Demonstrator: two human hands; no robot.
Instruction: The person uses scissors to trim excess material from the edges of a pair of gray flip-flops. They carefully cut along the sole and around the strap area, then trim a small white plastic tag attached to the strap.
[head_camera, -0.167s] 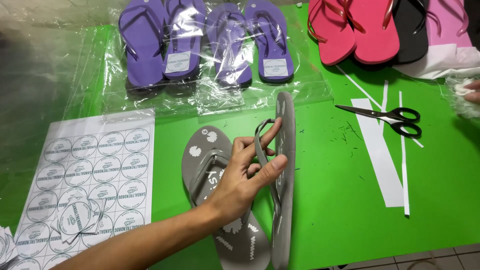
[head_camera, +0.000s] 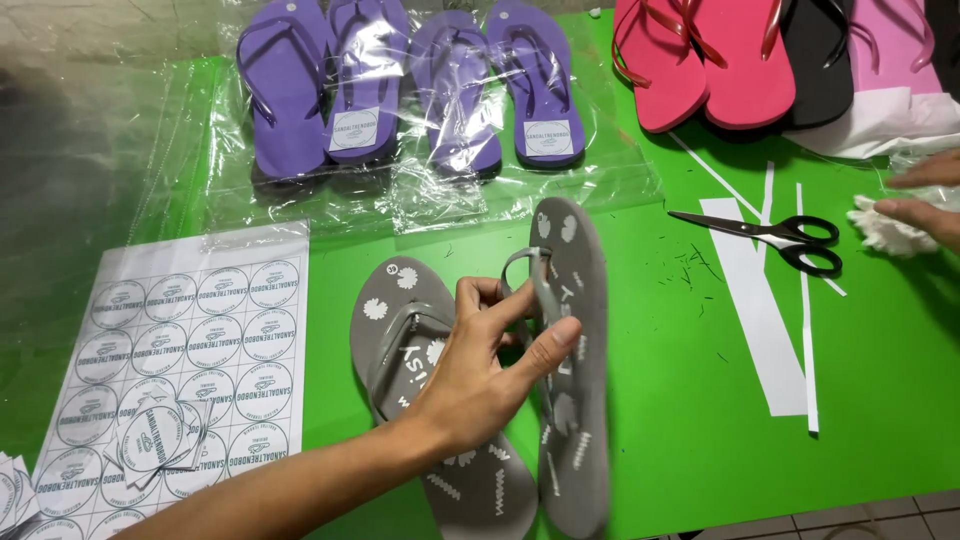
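While a sheet of round stickers (head_camera: 175, 345) lies flat at nine o'clock on the green table (head_camera: 880, 400), the left hand (head_camera: 480, 375) reaches in from seven o'clock and closes thumb and fingers on the strap of a grey flip-flop (head_camera: 575, 380), tilted up on its edge at centre. Its mate, a second grey flip-flop (head_camera: 420, 400), lies flat just beside it, partly under the wrist. At twelve o'clock, purple flip-flops (head_camera: 410, 90) rest in clear plastic; at one o'clock sit pink flip-flops (head_camera: 700, 60). Black scissors (head_camera: 790, 240) lie at two o'clock. At three o'clock the right hand (head_camera: 925, 205) rests loosely curled on a white cloth (head_camera: 885, 230), fingers not clamped.
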